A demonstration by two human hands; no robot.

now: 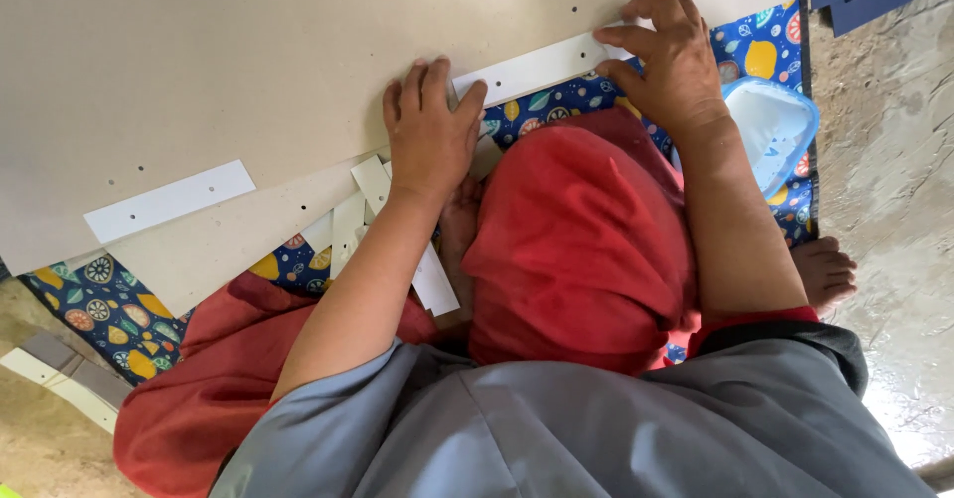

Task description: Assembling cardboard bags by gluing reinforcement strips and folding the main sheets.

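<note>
A: So, largest first: the grey board [248, 71] lies across the patterned mat [99, 309], filling the far left of the scene.

B: And the white strip [537, 69]?

A: Along the board's near right edge. The left hand [429, 135] lies flat, fingers spread, pressing its left end; the right hand [671, 61] pinches its right end.

B: Advice?

A: I'd judge: keep the flat hand firm, align the strip with the edge. Loose strips [373, 215] lie near the wrist.
</note>
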